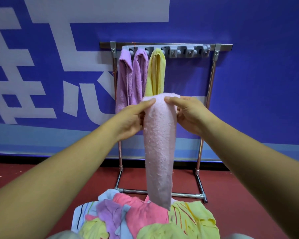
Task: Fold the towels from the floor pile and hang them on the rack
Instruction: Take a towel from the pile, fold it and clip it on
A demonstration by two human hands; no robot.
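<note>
1. Three folded towels, two purple (128,76) and one yellow (156,71), hang on the rack (212,80).
2. Left hand (131,118) and right hand (188,114) pinch a folded pink towel (160,144) below the rack's clips.
3. A pile of towels (145,219) waits on the floor.

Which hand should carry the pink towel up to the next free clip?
Probably the right hand. Both hands pinch the pink towel at its top fold, but the free clips lie right of the yellow towel, on the right hand's side; the left hand would have to cross over.
</note>
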